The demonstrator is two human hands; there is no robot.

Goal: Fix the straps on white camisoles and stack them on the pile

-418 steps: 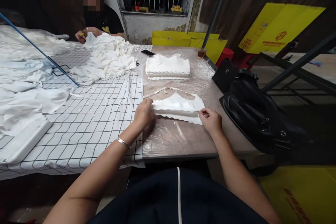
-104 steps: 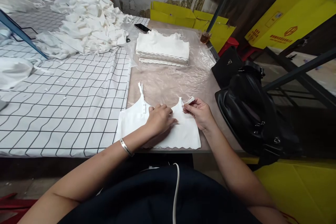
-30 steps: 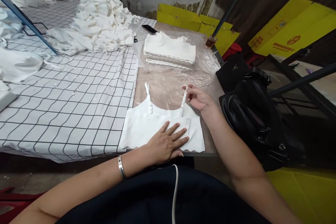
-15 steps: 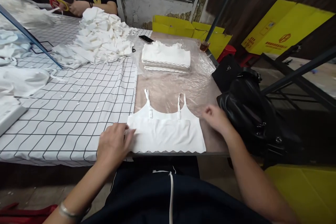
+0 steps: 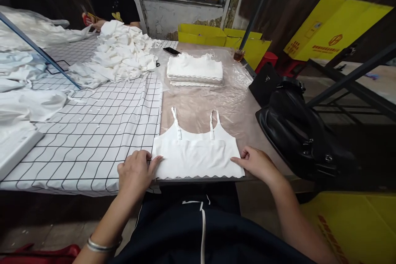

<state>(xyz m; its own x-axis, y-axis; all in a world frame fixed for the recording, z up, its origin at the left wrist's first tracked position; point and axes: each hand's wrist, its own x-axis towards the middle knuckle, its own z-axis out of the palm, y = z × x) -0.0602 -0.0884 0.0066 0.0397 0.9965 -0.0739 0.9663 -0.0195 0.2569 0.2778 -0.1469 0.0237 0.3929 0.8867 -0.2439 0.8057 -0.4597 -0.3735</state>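
Head view: left hand [image 5: 135, 172], right hand [image 5: 256, 162] seemingly pinch camisole [image 5: 196, 156] hem corners.

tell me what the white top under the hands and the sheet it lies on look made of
White top: seemingly smooth, matte knit fabric; it lies limp and flat, with a scalloped hem. Sheet: probably thin clear plastic film; it is glossy and crinkled, and the brown tabletop shows through.

Garment workshop: heaped white tops [image 5: 120, 55], folded stack [image 5: 194, 72], yellow cartons [image 5: 334, 29].
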